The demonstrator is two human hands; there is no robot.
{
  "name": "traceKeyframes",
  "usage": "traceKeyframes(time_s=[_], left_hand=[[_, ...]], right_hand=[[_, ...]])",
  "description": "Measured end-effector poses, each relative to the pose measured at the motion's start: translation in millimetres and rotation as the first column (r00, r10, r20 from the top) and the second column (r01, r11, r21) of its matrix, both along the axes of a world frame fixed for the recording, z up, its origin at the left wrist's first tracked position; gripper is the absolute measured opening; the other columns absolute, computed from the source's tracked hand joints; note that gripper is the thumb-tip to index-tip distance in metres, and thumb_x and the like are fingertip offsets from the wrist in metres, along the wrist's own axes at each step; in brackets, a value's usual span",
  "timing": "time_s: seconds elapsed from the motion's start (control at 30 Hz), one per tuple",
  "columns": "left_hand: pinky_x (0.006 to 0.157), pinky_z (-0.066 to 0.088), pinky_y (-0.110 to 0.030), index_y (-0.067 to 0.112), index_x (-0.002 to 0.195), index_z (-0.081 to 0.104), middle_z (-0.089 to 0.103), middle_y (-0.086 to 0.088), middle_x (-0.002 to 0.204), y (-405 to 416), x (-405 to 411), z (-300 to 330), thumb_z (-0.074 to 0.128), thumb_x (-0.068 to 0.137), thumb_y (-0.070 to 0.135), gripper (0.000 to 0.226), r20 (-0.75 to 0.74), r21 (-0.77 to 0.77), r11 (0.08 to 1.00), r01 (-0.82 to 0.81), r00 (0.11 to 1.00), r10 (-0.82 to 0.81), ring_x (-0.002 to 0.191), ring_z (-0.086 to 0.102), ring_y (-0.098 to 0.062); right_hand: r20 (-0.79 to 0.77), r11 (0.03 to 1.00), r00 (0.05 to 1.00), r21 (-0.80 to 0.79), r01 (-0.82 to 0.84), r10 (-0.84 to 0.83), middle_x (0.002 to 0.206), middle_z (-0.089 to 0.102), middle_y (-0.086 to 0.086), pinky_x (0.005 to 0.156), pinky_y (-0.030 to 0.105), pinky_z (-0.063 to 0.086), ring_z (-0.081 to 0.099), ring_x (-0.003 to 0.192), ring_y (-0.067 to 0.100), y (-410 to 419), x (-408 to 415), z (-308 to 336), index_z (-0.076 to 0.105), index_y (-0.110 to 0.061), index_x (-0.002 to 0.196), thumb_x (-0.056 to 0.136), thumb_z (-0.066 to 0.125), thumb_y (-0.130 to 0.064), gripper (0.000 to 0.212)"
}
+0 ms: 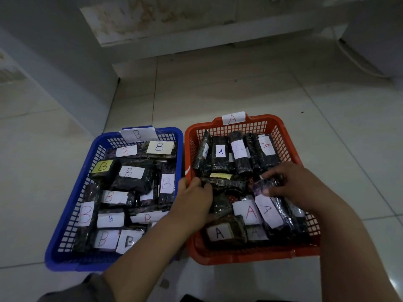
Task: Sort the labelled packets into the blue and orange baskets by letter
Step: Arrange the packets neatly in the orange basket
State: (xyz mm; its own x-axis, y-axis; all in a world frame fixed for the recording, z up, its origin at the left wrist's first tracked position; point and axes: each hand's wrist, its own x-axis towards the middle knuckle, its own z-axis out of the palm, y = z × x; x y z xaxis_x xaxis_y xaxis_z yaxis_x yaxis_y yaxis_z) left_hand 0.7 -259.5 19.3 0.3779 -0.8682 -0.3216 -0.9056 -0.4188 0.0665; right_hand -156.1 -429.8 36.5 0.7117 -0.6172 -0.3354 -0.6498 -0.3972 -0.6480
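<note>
Over the orange basket [281,122], on the right of the tiled floor [218,88], both hands are at work among the dark packets. That basket carries an A tag [233,117] on its far rim, and every label readable inside it is an A; the blue basket [65,216] just beside it on the left carries a B tag [137,134] and shows only B labels. No loose packets lie on the floor, so the sorting looks nearly done and this step seems to be tidying or placing the last pieces.

The right hand [298,184] has its grip closed on a small crinkled packet [267,184], pinched between thumb and fingers above the middle of the pile; its label is not readable. The left hand [194,200] grips the near-left end of a long dark packet [226,184] lying across the basket, with a yellow label [220,176] just beyond it.

Next, I judge, the pinched packet's letter wants checking; then it should be laid flat into a gap, label up.
</note>
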Motion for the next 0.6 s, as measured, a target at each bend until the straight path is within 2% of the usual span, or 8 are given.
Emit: traceKeyframes(time_s=[0.1, 0.23, 0.3, 0.37, 0.43, 0.5, 0.57, 0.6], left_hand=[[0.090, 0.012, -0.026, 0.030, 0.116, 0.050, 0.041, 0.003, 0.113, 6, 15, 20, 0.066, 0.078, 0.044, 0.044, -0.235, -0.065, 0.995, -0.077, 0.970, 0.060, 0.118, 0.030, -0.021], [0.090, 0.020, -0.026, 0.042, 0.118, 0.054, 0.041, 0.005, 0.115, 13, 19, 32, 0.064, 0.082, 0.043, 0.037, -0.427, 0.048, 0.999, -0.013, 0.904, 0.032, 0.114, 0.028, -0.018], [0.091, 0.024, -0.027, 0.046, 0.119, 0.055, 0.042, 0.005, 0.117, 13, 17, 30, 0.062, 0.084, 0.044, 0.036, -0.464, 0.066, 0.998, 0.021, 0.886, 0.012, 0.116, 0.029, -0.020], [0.094, 0.023, -0.027, 0.045, 0.122, 0.055, 0.043, 0.004, 0.120, 10, 17, 29, 0.060, 0.086, 0.044, 0.036, -0.479, 0.065, 0.996, 0.061, 0.878, -0.022, 0.117, 0.029, -0.016], [0.097, 0.019, -0.029, 0.039, 0.125, 0.056, 0.049, 0.003, 0.123, 5, 18, 25, 0.055, 0.091, 0.043, 0.035, -0.460, 0.054, 0.992, 0.113, 0.885, -0.076, 0.120, 0.030, -0.012], [0.097, 0.019, -0.031, 0.032, 0.122, 0.060, 0.058, 0.003, 0.119, 1, 18, 18, 0.049, 0.094, 0.043, 0.032, -0.439, 0.001, 0.994, 0.112, 0.893, -0.100, 0.122, 0.036, -0.012], [0.092, 0.020, -0.030, 0.030, 0.115, 0.063, 0.060, 0.004, 0.114, 0, 17, 11, 0.048, 0.095, 0.042, 0.028, -0.406, -0.042, 0.997, 0.061, 0.911, -0.073, 0.117, 0.041, -0.012], [0.089, 0.020, -0.029, 0.031, 0.112, 0.064, 0.060, 0.005, 0.112, 0, 18, 9, 0.049, 0.094, 0.042, 0.026, -0.388, -0.052, 0.998, 0.047, 0.920, -0.064, 0.115, 0.041, -0.011]], right_hand=[[0.003, 1.000, 1.000, 0.028, -0.014, 0.014, 0.111, 0.051, -0.009, 0.094, 0.030, 0.038, 0.048, 0.108, 0.013, 0, -1, 0, 0.064, -0.029, 0.099, 0.072, 0.080, -0.023, 0.032], [0.005, 0.998, 0.999, 0.056, -0.041, 0.040, 0.111, 0.057, -0.009, 0.095, 0.033, 0.042, 0.052, 0.109, 0.013, -2, 0, -2, 0.064, -0.036, 0.090, 0.072, 0.080, -0.024, 0.027], [-0.003, 0.994, 0.996, 0.065, -0.090, 0.090, 0.109, 0.059, -0.012, 0.089, 0.028, 0.044, 0.055, 0.106, 0.012, 0, 0, -1, 0.063, -0.039, 0.089, 0.074, 0.079, -0.022, 0.028], [-0.055, 0.986, 0.985, 0.036, -0.160, 0.162, 0.115, 0.055, -0.013, 0.083, 0.022, 0.042, 0.053, 0.108, 0.010, 3, 2, 2, 0.064, -0.040, 0.100, 0.079, 0.074, -0.019, 0.032], [-0.095, 0.971, 0.968, -0.025, -0.237, 0.233, 0.128, 0.049, -0.014, 0.095, 0.027, 0.040, 0.044, 0.118, 0.011, 9, 7, 8, 0.058, -0.044, 0.116, 0.082, 0.069, -0.023, 0.042], [-0.100, 0.950, 0.947, -0.027, -0.310, 0.306, 0.132, 0.044, -0.016, 0.107, 0.037, 0.031, 0.033, 0.126, 0.012, 16, 14, 15, 0.049, -0.054, 0.120, 0.080, 0.069, -0.039, 0.047], [-0.185, 0.941, 0.925, 0.003, -0.338, 0.332, 0.131, 0.038, -0.007, 0.107, 0.039, 0.026, 0.030, 0.125, 0.018, 26, 21, 17, 0.047, -0.057, 0.121, 0.075, 0.069, -0.052, 0.052], [-0.226, 0.940, 0.915, 0.012, -0.341, 0.334, 0.128, 0.036, -0.003, 0.103, 0.038, 0.026, 0.031, 0.120, 0.018, 32, 24, 15, 0.049, -0.054, 0.122, 0.074, 0.070, -0.052, 0.053]])
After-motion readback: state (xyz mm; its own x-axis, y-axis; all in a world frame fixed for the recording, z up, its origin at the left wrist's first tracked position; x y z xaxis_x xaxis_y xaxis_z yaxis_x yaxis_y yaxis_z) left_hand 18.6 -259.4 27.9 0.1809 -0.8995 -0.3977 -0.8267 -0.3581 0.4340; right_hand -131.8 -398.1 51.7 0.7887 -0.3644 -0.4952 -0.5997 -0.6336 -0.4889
